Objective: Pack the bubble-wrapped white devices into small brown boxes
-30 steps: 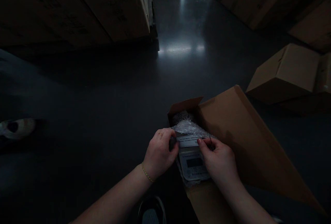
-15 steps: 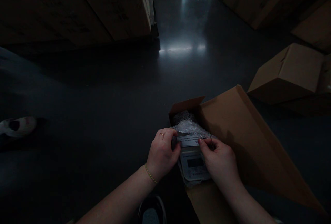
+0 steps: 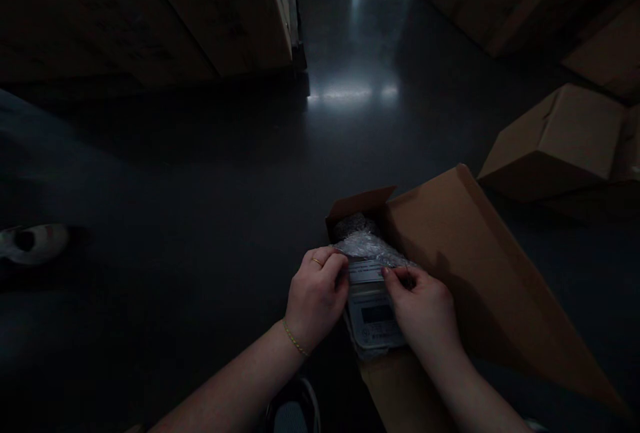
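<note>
A pale device with a dark display window (image 3: 377, 314), like an electricity meter, lies in an open cardboard box (image 3: 480, 273). Crumpled clear bubble wrap (image 3: 367, 246) is folded back over its far part. Across the device runs a white printed strip (image 3: 365, 271); whether it is fixed on cannot be told. My left hand (image 3: 320, 293), wearing a ring and a thin bracelet, is closed at the strip's left end, by the wrap's edge. At the other end, my right hand (image 3: 423, 306) pinches the wrap's edge between thumb and fingers. The fingertips are partly hidden.
Another carton (image 3: 560, 140) stands on the right. Large stacked cartons (image 3: 235, 13) line the back left, with more boxes (image 3: 490, 0) at the back right. A shoe (image 3: 37, 244) is at the left, and another shoe (image 3: 294, 410) is below my left wrist. The dark floor is shiny.
My left hand has shifted slightly right, its fingers curling closer to the strip's end. The right hand has hardly moved. Box and device stay in place.
</note>
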Tool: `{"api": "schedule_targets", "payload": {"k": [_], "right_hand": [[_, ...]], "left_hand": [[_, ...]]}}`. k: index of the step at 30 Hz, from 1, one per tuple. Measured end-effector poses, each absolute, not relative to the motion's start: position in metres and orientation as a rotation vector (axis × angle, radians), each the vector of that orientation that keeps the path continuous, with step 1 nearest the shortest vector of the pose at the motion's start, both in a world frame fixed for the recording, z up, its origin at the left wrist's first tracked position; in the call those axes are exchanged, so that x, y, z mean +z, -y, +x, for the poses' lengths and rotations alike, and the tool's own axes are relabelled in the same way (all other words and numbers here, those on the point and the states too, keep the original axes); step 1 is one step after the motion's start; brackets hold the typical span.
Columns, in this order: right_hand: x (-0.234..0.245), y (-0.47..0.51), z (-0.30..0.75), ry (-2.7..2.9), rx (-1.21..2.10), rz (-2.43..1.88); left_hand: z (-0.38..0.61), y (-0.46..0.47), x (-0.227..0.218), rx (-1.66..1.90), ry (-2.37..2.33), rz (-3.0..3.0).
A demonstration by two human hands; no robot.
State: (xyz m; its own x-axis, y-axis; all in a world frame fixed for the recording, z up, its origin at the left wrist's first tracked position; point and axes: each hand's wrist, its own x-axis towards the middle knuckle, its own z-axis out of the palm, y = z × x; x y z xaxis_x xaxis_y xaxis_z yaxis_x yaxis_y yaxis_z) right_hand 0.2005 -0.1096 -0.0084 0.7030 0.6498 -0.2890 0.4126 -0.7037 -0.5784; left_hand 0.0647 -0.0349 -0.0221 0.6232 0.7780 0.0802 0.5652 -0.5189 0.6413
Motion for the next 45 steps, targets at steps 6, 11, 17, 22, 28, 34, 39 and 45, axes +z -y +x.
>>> {"api": "schedule_targets", "payload": {"k": [6,11,17,22,28,34,39,45], "right_hand": [[-0.011,0.11,0.202,0.838,0.668,-2.443],[-0.012,0.108,0.203,0.85,0.669,-2.445],[-0.013,0.106,0.202,0.923,0.638,-2.472],[-0.012,0.104,0.202,0.93,0.606,-2.558],[-0.006,0.099,0.201,0.946,0.611,-2.657],[-0.001,0.093,0.206,1.081,0.603,-2.777],[0.004,0.088,0.214,1.281,0.69,-2.876],[0.005,0.095,0.215,1.262,0.679,-2.919]], "left_hand": [[0.068,0.026,-0.011,0.3,-0.86,2.499],[0.073,0.016,0.001,0.223,-0.743,2.633],[0.087,0.002,0.004,0.191,-0.583,2.738],[0.097,-0.003,-0.002,0.114,-0.508,2.694],[0.099,-0.006,-0.007,0.112,-0.524,2.592],[0.104,0.004,-0.012,0.222,-0.722,2.513],[0.106,0.008,-0.015,0.249,-0.755,2.469],[0.101,0.002,-0.014,0.258,-0.685,2.444]]}}
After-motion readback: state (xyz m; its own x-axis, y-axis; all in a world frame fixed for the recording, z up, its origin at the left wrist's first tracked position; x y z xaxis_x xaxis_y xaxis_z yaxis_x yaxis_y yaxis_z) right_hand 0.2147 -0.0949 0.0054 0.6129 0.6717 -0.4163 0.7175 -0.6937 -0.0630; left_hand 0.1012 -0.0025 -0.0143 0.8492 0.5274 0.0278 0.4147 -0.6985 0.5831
